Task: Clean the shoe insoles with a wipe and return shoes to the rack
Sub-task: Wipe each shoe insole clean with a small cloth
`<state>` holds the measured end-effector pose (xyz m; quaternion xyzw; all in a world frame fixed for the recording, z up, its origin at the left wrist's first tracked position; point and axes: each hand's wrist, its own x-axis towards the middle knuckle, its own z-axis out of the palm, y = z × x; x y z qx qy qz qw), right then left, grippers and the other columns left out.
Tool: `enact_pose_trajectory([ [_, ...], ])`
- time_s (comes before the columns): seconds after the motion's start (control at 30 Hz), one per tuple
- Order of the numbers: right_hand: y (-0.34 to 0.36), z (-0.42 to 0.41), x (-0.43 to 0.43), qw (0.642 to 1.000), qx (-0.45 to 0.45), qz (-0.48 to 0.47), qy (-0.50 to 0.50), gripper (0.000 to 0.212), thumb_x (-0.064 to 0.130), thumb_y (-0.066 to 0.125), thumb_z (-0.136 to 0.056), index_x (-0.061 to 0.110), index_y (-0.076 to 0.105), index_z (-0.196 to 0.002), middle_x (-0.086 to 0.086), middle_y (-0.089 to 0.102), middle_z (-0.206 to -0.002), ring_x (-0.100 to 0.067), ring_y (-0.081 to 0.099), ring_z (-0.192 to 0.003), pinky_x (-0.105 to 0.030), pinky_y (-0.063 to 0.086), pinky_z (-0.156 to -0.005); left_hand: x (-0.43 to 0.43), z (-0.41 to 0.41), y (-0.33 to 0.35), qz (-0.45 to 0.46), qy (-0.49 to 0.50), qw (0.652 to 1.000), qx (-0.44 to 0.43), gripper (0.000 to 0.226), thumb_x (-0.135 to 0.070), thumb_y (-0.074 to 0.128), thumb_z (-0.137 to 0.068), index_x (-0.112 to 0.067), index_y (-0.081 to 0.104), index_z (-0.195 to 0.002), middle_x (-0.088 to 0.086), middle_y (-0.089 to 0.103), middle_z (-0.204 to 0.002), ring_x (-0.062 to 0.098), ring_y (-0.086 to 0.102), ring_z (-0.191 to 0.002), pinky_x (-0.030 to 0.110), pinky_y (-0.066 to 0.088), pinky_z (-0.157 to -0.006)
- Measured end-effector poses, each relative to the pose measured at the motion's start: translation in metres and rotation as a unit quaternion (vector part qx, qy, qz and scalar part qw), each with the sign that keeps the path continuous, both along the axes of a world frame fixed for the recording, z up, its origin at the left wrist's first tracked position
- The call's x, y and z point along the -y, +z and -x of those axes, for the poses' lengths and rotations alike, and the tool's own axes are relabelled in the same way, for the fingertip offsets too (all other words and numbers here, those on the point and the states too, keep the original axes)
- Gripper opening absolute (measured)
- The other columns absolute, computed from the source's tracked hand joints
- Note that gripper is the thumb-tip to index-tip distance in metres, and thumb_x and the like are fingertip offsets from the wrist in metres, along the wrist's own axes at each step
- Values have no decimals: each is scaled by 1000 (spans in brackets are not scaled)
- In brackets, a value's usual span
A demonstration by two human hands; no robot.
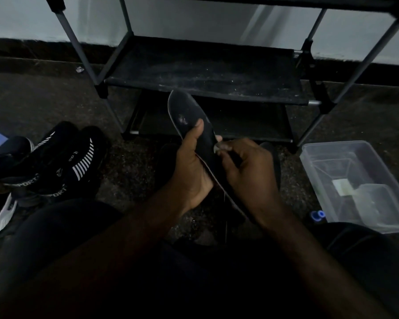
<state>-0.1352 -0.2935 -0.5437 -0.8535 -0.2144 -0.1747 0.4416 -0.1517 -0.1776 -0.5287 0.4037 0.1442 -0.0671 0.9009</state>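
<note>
A long black insole (pixel 187 111) stands tilted in front of me, toe end up toward the shoe rack (pixel 203 72). My left hand (pixel 191 166) grips it from the left, thumb lying across its top face. My right hand (pixel 249 171) pinches a small pale piece, apparently a wipe (pixel 217 147), against the insole's right edge. The light is dim. Black sport shoes with white stripes (pixel 62 162) lie on the floor at the left.
A clear plastic tub (pixel 355 180) with a smaller container inside sits on the floor at the right, a small blue cap (pixel 318 214) beside it. A white-soled shoe (pixel 0 215) lies at the far left. My legs fill the foreground.
</note>
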Motion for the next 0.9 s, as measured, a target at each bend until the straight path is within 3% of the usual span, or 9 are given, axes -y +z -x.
enact_pose_trajectory([
  [0.03, 1, 1, 0, 1000, -5, -7, -7, 8, 5, 68, -86, 7, 75, -91, -5, 71, -88, -13, 65, -83, -31, 52, -78, 1, 0, -2, 3, 1, 1000, -1, 48, -53, 53, -86, -6, 57, -90, 12, 65, -83, 22, 67, -82, 31, 51, -85],
  [0.1, 4, 14, -5, 1000, -13, -13, 21, 11, 3, 67, -87, 8, 75, -94, -4, 72, -92, -8, 64, -87, -20, 51, -81, -1, 1, -1, -12, -4, 1000, -12, 59, -57, 52, -83, -1, 59, -97, 28, 68, -105, 36, 66, -104, 41, 49, -99],
  [0.17, 7, 26, -9, 998, -10, -8, 65, 15, 1, 67, -87, 8, 75, -98, -1, 72, -95, -4, 63, -91, -10, 47, -84, -3, 3, 3, -19, -14, 999, -25, 69, -62, 50, -77, 1, 62, -101, 32, 63, -117, 41, 61, -115, 47, 44, -105],
  [0.37, 2, 6, -1, 1000, 8, -7, -6, 13, 4, 67, -87, 8, 75, -96, -6, 71, -93, -18, 68, -94, -35, 55, -84, 1, 1, 4, 0, -2, 1000, -8, 58, -55, 50, -88, -3, 55, -113, 10, 58, -94, 22, 60, -91, 32, 47, -93],
  [0.43, 2, 15, -5, 1000, 9, 4, 12, 13, 3, 66, -87, 8, 74, -96, -5, 71, -93, -18, 67, -93, -32, 55, -83, 0, 2, 4, -20, -4, 1000, -18, 66, -59, 51, -85, -1, 55, -116, 16, 64, -105, 29, 62, -102, 37, 47, -97],
  [0.53, 6, 28, -11, 997, 4, -1, 80, 13, 4, 66, -88, 8, 74, -97, -2, 72, -94, -9, 65, -90, -17, 50, -82, -4, 4, 6, -32, -16, 999, -24, 80, -64, 40, -84, 1, 50, -129, 29, 63, -119, 39, 62, -113, 45, 49, -98],
  [0.73, -3, -1, 5, 998, 28, 51, -11, 12, 5, 65, -87, 7, 74, -95, -8, 70, -91, -23, 66, -85, -39, 54, -77, 1, 0, 1, -44, -2, 998, -45, 80, -66, 25, -93, -2, 54, -131, 17, 67, -119, 24, 67, -105, 35, 53, -90],
  [0.83, 0, 14, -3, 999, 17, 21, 45, 14, 4, 64, -87, 6, 74, -96, -7, 70, -94, -20, 66, -89, -35, 55, -81, 1, 0, -1, -42, 24, 998, -50, 73, -65, 28, -93, -5, 62, -115, 10, 73, -99, 21, 70, -94, 31, 55, -84],
  [0.9, 2, 23, -7, 996, 16, 14, 87, 14, 3, 66, -87, 5, 74, -97, -6, 70, -96, -17, 66, -91, -29, 53, -83, -3, 0, -2, -54, 42, 996, -54, 75, -66, 31, -93, -2, 62, -118, 16, 71, -109, 27, 68, -104, 36, 53, -93],
])
